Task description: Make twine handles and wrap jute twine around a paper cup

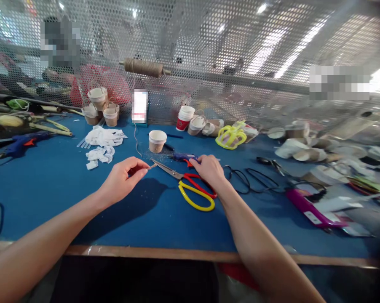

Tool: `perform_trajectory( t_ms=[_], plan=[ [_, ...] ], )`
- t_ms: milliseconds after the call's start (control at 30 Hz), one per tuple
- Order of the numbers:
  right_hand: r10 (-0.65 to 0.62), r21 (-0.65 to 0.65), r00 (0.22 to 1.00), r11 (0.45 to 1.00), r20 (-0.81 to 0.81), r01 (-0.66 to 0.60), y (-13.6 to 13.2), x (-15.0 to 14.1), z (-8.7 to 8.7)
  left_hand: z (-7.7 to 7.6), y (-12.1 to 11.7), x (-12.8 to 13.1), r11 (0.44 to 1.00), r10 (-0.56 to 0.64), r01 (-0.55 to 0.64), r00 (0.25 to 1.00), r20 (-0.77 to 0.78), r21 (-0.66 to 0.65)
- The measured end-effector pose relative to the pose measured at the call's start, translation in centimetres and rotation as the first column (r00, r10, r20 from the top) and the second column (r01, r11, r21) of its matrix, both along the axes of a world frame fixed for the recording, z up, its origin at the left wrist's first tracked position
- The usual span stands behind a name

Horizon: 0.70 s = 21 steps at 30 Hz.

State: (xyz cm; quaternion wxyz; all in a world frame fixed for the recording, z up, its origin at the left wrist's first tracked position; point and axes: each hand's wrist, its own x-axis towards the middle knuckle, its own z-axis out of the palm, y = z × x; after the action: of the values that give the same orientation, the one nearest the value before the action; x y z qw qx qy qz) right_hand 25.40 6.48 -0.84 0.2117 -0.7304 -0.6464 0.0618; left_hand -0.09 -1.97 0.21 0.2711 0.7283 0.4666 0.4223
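My left hand (123, 179) pinches a short end of brown twine (152, 166) between thumb and fingertips. My right hand (209, 169) is closed around the rear of a blue glue gun (180, 157) with a red trigger; its handle is mostly hidden by the fingers. Scissors (196, 197) with one yellow and one red handle lie on the table under my right wrist, blades pointing toward the twine. Just beyond stands a small paper cup (157, 141), brown at the sides with a white rim band.
Twine-wrapped cups (97, 99) are stacked at back left near crumpled white strips (104, 136). A twine spool (143, 67) hangs on the mesh screen. Toward the right are a red cup (184, 118), a yellow basket-like piece (231, 136), black cable (256, 181) and a purple tool (313, 210).
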Motion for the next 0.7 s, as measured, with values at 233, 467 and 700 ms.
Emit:
perform_trajectory(
  t_ms=[233, 467, 700],
  plan=[
    [0.417, 0.134, 0.875, 0.908, -0.245, -0.396, -3.9, -3.7, 2.8, -0.2, 0.0, 0.0, 0.992, -0.003, 0.013, 0.997, -0.078, 0.127],
    [0.609, 0.214, 0.603, 0.773, -0.515, -0.597, -6.9, -6.6, 4.7, -0.3, -0.3, 0.1, 0.973, -0.066, 0.090, 0.991, -0.115, 0.211],
    [0.570, 0.213, 0.552, 0.788, -0.609, -0.578, -6.4, -6.1, 1.5, -0.5, -0.5, 0.2, 0.977, -0.080, 0.107, 0.986, -0.145, 0.184]
  ],
)
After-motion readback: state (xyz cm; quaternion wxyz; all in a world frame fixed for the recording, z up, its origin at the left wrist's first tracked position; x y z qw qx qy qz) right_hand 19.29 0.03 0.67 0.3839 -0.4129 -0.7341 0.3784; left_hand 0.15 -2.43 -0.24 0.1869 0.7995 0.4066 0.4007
